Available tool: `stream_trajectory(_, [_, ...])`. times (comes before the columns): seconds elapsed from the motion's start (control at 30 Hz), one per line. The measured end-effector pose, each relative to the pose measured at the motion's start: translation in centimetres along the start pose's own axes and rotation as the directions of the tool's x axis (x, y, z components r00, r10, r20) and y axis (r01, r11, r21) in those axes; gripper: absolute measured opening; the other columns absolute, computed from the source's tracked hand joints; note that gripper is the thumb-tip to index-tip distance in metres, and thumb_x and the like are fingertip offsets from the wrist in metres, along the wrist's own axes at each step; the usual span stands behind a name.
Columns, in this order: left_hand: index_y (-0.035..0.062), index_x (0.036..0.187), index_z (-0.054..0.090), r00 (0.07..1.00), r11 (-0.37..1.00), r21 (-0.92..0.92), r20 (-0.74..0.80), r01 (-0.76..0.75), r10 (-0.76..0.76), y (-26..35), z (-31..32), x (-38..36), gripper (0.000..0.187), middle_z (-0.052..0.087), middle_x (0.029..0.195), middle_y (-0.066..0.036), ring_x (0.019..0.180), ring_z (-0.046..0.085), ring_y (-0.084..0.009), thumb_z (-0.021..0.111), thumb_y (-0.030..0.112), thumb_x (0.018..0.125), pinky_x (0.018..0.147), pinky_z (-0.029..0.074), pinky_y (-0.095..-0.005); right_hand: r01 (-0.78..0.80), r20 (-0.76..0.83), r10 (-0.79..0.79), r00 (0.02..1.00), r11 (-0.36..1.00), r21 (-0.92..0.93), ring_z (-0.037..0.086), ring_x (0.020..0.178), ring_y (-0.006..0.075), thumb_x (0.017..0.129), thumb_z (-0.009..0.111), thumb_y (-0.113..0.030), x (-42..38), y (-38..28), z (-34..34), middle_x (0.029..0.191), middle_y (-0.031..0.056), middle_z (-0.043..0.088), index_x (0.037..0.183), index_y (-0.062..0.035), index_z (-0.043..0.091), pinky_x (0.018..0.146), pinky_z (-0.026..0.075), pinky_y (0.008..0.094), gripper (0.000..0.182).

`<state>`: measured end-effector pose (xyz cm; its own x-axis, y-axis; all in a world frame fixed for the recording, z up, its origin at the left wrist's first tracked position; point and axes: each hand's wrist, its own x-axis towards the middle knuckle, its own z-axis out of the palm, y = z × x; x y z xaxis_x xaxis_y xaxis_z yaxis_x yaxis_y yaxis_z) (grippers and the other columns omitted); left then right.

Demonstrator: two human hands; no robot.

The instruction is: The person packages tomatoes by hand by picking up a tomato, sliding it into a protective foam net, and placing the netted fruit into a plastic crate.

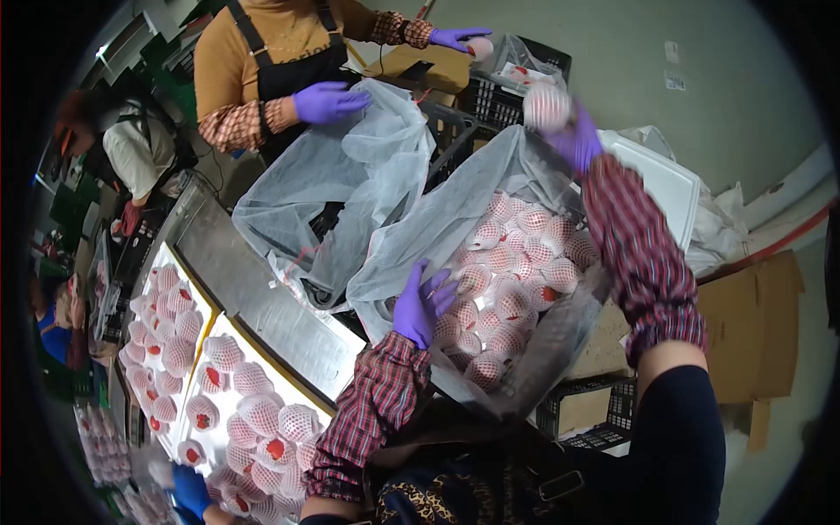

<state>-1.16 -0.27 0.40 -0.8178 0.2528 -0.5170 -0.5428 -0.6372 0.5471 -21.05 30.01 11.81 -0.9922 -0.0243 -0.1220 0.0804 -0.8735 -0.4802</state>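
Observation:
My right hand (579,144), in a purple glove, is raised at the far side of the crate. Its fingers are closed around a fruit in a white foam net (547,107), slightly blurred. My left hand (420,304), also purple-gloved, has its fingers apart and holds nothing. It hovers by the near left side of a lined crate, beside the netted fruits (512,289) piled inside. Red shows through some of the nets. A translucent plastic liner (429,223) drapes over this crate's sides.
Across from me a co-worker (271,70) in purple gloves holds a netted fruit (479,48). A second lined crate (337,188) stands left of mine. Netted fruits lie on white sorting trays (210,328) at lower left, near a blue-gloved hand (191,490). Cardboard (752,324) stands right.

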Motion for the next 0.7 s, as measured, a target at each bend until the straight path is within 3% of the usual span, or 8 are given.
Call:
stream_trajectory(0.1, [0.0149, 0.125, 0.037, 1.000, 1.000, -0.017, -0.006, 0.009, -0.009, 0.0, -0.2, 0.2, 0.050, 0.052, 0.112, -0.012, 0.093, 0.058, -0.0249, 0.046, 0.046, 0.087, 0.077, 0.049, -0.0335, 0.324, -0.097, -0.400, 0.911, 0.843, -0.430, 0.049, 0.109, 0.0298, 0.092, 0.041, -0.034, 2.9, -4.1, 4.3, 0.127, 0.0191, 0.040, 0.130, 0.0006, 0.029, 0.096, 0.040, 0.0352, 0.052])
stream_trajectory(0.17, [0.0147, 0.125, 0.037, 1.000, 1.000, -0.012, -0.011, -0.013, 0.013, 0.1, -0.4, 0.2, 0.049, 0.052, 0.112, -0.012, 0.093, 0.058, -0.0242, 0.046, 0.046, 0.087, 0.076, 0.048, -0.0329, 0.248, -0.005, -0.333, 0.943, 0.712, -0.656, 0.059, 0.094, 0.0233, 0.090, 0.045, -0.033, 4.4, -4.0, 4.0, 0.114, 0.0164, 0.053, 0.120, 0.0014, 0.042, 0.081, 0.049, 0.0285, 0.046])
stream_trajectory(0.27, [0.0148, 0.125, 0.037, 0.999, 0.999, -0.021, -0.031, -0.042, 0.041, 0.0, -0.8, 0.6, 0.049, 0.052, 0.113, -0.012, 0.093, 0.057, -0.0234, 0.047, 0.045, 0.087, 0.076, 0.048, -0.0321, 0.026, 0.062, 0.140, 0.988, 0.251, -0.968, 0.057, 0.065, 0.0070, 0.084, 0.055, -0.031, 2.0, 1.9, 1.7, 0.075, 0.0048, 0.063, 0.083, -0.0020, 0.062, 0.050, 0.040, 0.0192, 0.030])
stream_trajectory(0.37, [0.0151, 0.125, 0.036, 0.997, 0.998, -0.038, -0.046, -0.056, 0.054, -0.1, -0.8, 0.7, 0.049, 0.052, 0.114, -0.012, 0.095, 0.056, -0.0234, 0.047, 0.044, 0.087, 0.076, 0.048, -0.0316, 0.314, -0.074, 0.615, 0.785, -0.499, -0.808, 0.056, 0.068, 0.0128, 0.081, 0.056, -0.039, -2.8, 8.7, -4.7, 0.075, 0.0040, 0.062, 0.093, -0.0044, 0.063, 0.065, 0.046, 0.0276, 0.037])
stream_trajectory(0.4, [0.0152, 0.125, 0.036, 0.997, 0.997, -0.040, -0.044, -0.062, 0.060, -0.1, -0.8, 0.7, 0.049, 0.052, 0.114, -0.013, 0.095, 0.056, -0.0235, 0.047, 0.044, 0.088, 0.076, 0.048, -0.0315, 0.246, -0.153, 0.719, 0.678, -0.418, -0.874, 0.059, 0.078, 0.0201, 0.078, 0.057, -0.045, -4.7, 10.9, -8.8, 0.087, 0.0097, 0.064, 0.102, -0.0061, 0.061, 0.077, 0.046, 0.0332, 0.046])
stream_trajectory(0.43, [0.0153, 0.126, 0.036, 0.997, 0.998, -0.037, -0.047, -0.057, 0.055, 0.0, -0.7, 0.6, 0.049, 0.052, 0.115, -0.013, 0.095, 0.056, -0.0237, 0.046, 0.044, 0.088, 0.076, 0.048, -0.0314, 0.593, -0.254, 0.774, 0.579, -0.614, -0.520, 0.058, 0.095, 0.0267, 0.074, 0.061, -0.049, -7.2, 13.0, -9.8, 0.103, 0.0144, 0.061, 0.113, -0.0079, 0.056, 0.086, 0.043, 0.0359, 0.056])
stream_trajectory(0.5, [0.0154, 0.126, 0.035, 0.998, 0.998, -0.020, -0.048, -0.052, 0.051, 0.1, -0.5, 0.5, 0.048, 0.051, 0.115, -0.013, 0.095, 0.056, -0.0240, 0.046, 0.043, 0.088, 0.077, 0.048, -0.0313, 0.528, -0.448, 0.726, 0.521, -0.687, -0.499, 0.053, 0.105, 0.0328, 0.058, 0.071, -0.055, -10.8, 15.4, -14.4, 0.113, 0.0186, 0.054, 0.121, -0.0087, 0.048, 0.090, 0.041, 0.0388, 0.082])
stream_trajectory(0.7, [0.0141, 0.121, 0.044, 0.983, 0.997, 0.073, -0.184, -0.008, 0.021, -0.1, -0.1, 0.7, 0.040, 0.053, 0.112, -0.008, 0.097, 0.054, -0.0210, 0.051, 0.034, 0.087, 0.074, 0.047, -0.0312, 0.273, -0.242, 0.615, 0.751, -0.622, -0.734, 0.054, 0.100, 0.0317, 0.058, 0.074, -0.041, -12.9, 15.5, -11.0, 0.110, 0.0209, 0.053, 0.118, -0.0039, 0.046, 0.086, 0.043, 0.0374, 0.076])
